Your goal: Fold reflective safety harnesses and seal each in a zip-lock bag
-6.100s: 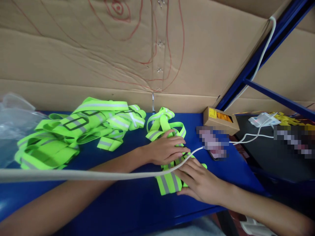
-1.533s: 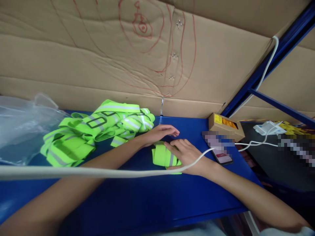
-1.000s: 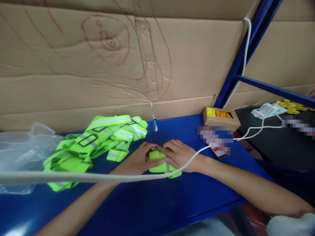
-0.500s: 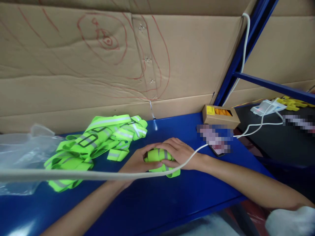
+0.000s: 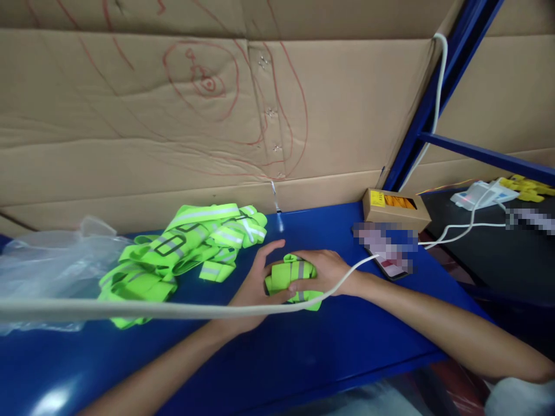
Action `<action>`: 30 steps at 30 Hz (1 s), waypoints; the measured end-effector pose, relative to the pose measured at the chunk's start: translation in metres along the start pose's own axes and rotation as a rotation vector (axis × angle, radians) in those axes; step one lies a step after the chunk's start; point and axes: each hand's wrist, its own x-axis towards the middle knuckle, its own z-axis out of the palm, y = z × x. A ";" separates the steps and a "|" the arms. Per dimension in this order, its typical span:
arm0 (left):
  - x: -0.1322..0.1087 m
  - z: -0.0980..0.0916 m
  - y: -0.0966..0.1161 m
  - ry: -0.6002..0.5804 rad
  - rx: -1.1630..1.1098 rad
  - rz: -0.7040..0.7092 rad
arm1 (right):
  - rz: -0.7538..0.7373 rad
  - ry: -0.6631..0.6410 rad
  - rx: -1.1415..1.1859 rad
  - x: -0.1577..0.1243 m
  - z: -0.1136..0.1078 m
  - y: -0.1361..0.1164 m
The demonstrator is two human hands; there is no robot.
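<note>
Folded vest (image 5: pixel 289 275) — both hands cupped around

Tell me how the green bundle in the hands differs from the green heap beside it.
The bundle is folded small and tight; the heap sprawls loose. The bundle is gripped between the left hand and right hand; the heap lies untouched on the blue table. The heap shows black buckle frames; the bundle shows none. Both are neon green with grey reflective stripes.
</note>
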 end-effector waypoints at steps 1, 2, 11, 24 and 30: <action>0.000 -0.001 -0.002 -0.002 -0.002 0.019 | 0.036 -0.006 -0.007 -0.001 0.000 -0.001; 0.001 -0.002 -0.004 0.002 0.003 0.042 | 0.061 -0.018 -0.007 -0.001 0.000 -0.002; 0.005 -0.008 0.002 -0.049 0.327 0.092 | -0.113 0.014 0.139 -0.004 0.003 0.002; -0.046 -0.242 0.051 1.070 1.290 0.069 | -0.035 -0.036 0.168 -0.004 0.009 -0.002; -0.074 -0.296 0.005 0.953 1.526 -0.048 | -0.012 -0.055 0.170 -0.004 0.006 -0.004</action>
